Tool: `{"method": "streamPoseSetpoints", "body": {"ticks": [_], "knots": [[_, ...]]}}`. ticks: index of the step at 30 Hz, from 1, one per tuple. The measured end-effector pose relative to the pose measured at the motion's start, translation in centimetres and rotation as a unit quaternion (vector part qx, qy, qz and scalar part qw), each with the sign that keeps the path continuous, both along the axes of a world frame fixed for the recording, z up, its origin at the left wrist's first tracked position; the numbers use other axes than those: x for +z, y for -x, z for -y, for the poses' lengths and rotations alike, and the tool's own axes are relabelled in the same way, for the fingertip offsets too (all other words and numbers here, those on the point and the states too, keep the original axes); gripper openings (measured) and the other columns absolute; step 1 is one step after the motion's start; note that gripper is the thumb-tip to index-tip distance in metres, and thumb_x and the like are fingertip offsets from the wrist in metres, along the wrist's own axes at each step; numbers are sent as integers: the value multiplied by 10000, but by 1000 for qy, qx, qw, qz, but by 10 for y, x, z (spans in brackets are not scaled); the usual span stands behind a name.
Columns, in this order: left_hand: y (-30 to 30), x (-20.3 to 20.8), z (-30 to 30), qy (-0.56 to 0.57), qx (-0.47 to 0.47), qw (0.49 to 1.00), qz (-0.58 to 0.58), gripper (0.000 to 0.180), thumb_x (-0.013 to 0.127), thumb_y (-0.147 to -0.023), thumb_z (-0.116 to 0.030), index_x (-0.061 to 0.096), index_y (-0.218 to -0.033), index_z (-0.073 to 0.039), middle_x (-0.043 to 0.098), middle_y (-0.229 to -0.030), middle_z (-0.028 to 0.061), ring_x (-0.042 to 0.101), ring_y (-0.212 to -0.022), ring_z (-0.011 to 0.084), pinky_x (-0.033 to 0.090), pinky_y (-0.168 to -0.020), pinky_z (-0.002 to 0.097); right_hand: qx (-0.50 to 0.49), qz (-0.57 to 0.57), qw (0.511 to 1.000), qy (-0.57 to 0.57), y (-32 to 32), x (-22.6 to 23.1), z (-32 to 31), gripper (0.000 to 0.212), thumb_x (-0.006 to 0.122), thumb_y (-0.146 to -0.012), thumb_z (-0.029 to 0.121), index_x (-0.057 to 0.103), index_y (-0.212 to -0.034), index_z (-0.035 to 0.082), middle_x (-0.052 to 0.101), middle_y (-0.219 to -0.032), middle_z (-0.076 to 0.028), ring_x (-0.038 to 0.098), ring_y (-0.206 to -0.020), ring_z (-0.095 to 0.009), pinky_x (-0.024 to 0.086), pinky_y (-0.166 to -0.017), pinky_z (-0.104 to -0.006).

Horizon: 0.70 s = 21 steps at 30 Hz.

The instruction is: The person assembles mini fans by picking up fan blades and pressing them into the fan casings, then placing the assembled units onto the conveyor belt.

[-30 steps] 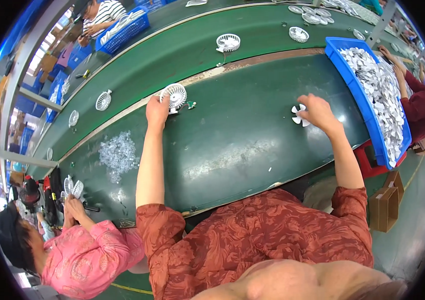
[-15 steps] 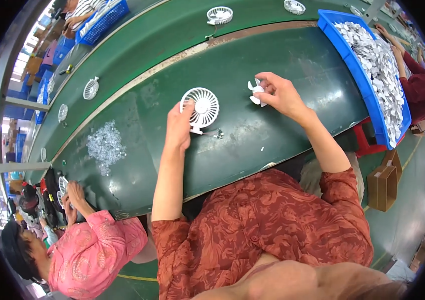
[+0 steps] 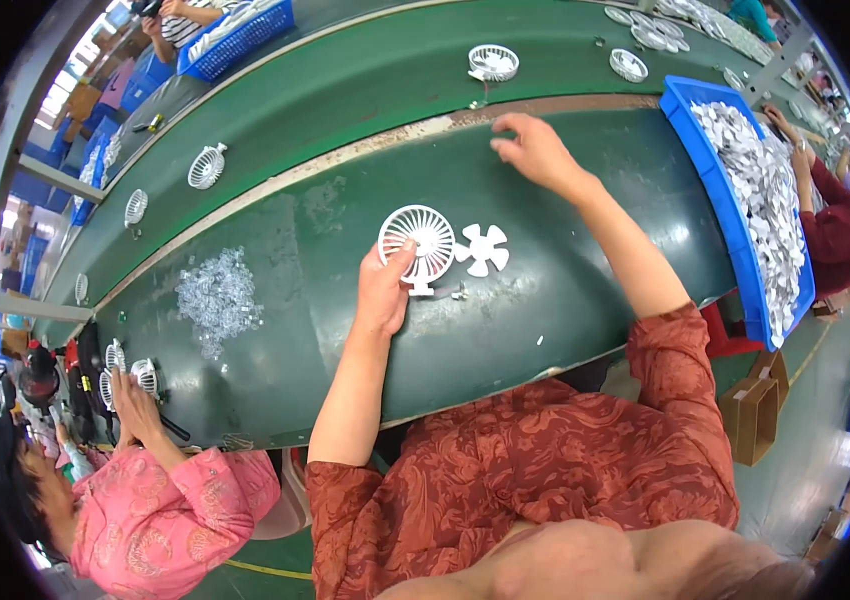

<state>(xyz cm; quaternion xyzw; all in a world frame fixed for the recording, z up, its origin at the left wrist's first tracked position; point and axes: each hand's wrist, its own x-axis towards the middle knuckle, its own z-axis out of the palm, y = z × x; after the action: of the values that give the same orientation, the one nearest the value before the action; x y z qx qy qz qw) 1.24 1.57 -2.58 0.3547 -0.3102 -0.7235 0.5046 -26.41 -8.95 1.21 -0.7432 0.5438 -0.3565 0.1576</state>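
Note:
My left hand (image 3: 386, 287) is closed round the lower left rim of a round white fan housing (image 3: 432, 232) with slatted ribs, its thumb lying over the front. From the bottom of the housing a short wire with a small part (image 3: 458, 295) trails onto the bench. Just right of the housing, a white fan blade (image 3: 482, 250) with several petals lies flat. My right hand (image 3: 542, 155) hovers over the bench's far edge, empty, thumb and forefinger apart. On the belt beyond it sits another white fan housing (image 3: 494, 63).
A heap of small clear pieces (image 3: 217, 295) lies left on the green bench (image 3: 345, 215). At the right stands a blue tray (image 3: 715, 175) full of white parts. More housings (image 3: 207, 166) sit on the belt. A co-worker in pink (image 3: 170, 510) works at the left.
My right hand has let go of the fan blade, now on the bench, and moved away toward the belt. My left hand still holds the housing. The view has shifted somewhat.

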Motion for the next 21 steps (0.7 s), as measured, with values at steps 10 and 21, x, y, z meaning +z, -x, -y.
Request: {"method": "streamPoseSetpoints", "body": {"ticks": [10, 21], "knots": [[-2, 0, 10, -24, -32, 999, -16, 294, 624, -903, -165, 517, -1121, 0, 626, -1046, 110, 634, -929, 194, 533, -820, 352, -37, 501, 814, -290, 29, -9, 153, 155, 599, -868, 72, 590, -1013, 21, 629, -839, -78, 641, -663, -161, 519, -509, -263], [1, 10, 4, -16, -45, 999, 23, 322, 630, -899, -149, 513, -1154, 8, 623, -1050, 95, 623, -935, 161, 527, -826, 316, -107, 265, 926, -247, 23, -18, 137, 134, 713, -725, 15, 580, -738, 18, 569, -647, -55, 491, -424, -122, 349, -372, -258]]}}
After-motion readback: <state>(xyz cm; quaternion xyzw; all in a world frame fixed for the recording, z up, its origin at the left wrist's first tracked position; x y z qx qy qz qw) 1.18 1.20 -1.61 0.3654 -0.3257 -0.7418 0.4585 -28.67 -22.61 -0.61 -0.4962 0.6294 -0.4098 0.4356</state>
